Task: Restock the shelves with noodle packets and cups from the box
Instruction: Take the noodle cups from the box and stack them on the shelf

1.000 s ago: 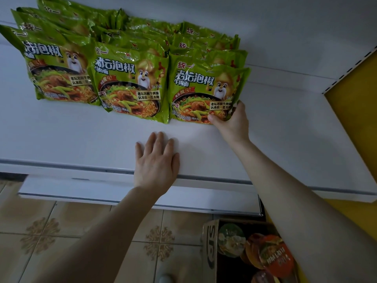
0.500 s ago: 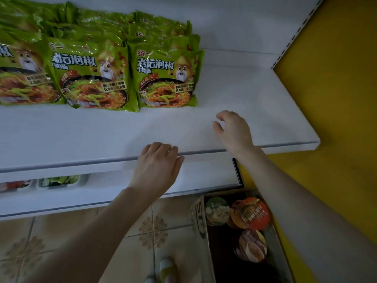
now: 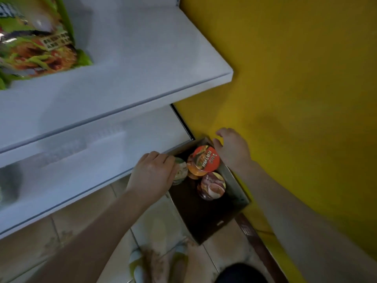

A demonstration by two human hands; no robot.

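Down in the box [image 3: 204, 217], my left hand [image 3: 153, 173] curled round the pale cup [image 3: 181, 170] at its far left corner. My right hand [image 3: 231, 149] hung loosely spread over the far right corner.

Yellow wall [image 3: 295, 68]: plain, matte, filling R half of view. Dark brown skirting strip [image 3: 257, 242] along wall foot, running diag. toward btm R. Beige tiled floor [image 3: 81, 219] w/ pale grout lines & faint ornamental motif, blurred. Two feet [image 3: 158, 264] at btm centre in light slippers [image 3: 135, 266], side by side on tiles. Dark rounded patch of clothing [image 3: 240, 273] at btm edge, detail unclear.
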